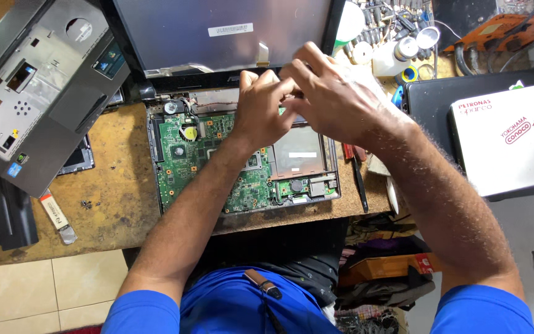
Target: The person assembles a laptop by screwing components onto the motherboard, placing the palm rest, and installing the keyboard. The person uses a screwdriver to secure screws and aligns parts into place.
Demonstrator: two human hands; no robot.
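At the far left, a grey laptop palm-rest cover (35,86) lies turned over on the brown workbench (115,185), with a few tiny screws (88,203) just beside it. In the middle lies the opened laptop base (242,161), its green circuit board (205,161) uncovered and the dark screen lid (217,31) folded back behind it.

The left hand (261,111) is curled into a loose fist at the upper edge of the board, and its fingertips seem to pinch something small that I cannot see. The right hand (335,96) touches it from the right, with fingers bent over the same place, not spread.

I judge that the board is light and stiff but fragile: it is better held by its bare edges, not by the chips or the thin ribbon cable (262,54). A screwdriver (358,179) lies to the right of the base, and farther right a closed black laptop (431,108) carries a white box (508,136).
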